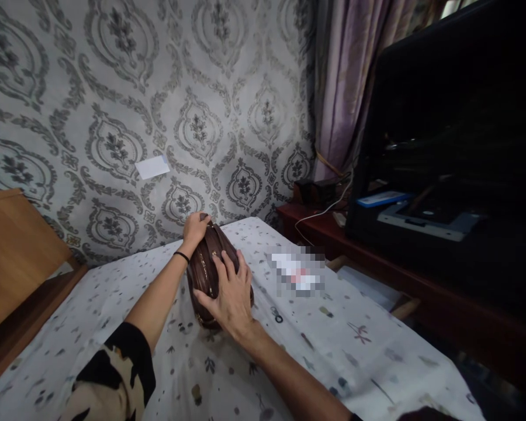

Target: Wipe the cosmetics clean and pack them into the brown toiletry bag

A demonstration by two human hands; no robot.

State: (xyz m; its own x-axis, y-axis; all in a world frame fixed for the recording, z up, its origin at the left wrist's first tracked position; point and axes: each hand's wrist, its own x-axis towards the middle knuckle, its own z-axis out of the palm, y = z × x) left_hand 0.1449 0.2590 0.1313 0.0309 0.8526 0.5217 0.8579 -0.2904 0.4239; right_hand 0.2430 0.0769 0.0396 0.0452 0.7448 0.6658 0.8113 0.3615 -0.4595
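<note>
A brown leather-like handbag (206, 275) with zips and gold-coloured metal trim sits on the white printed bedsheet (298, 351), its long side running away from me. My left hand (196, 229) grips its far end, and a dark band circles that wrist. Across the near part of the bag lies my right hand (233, 295), thumb on the left side and fingers over the top, holding it. The tips of my left fingers are partly hidden at the bag's far corner.
A blurred-out white and red item (297, 272) lies on the sheet to the right. Beyond it stands a dark red wooden stand (311, 225) with a large black screen (442, 146) and a white cable (324, 210). A wooden headboard (21, 251) rises at left. Patterned wallpaper covers the back wall.
</note>
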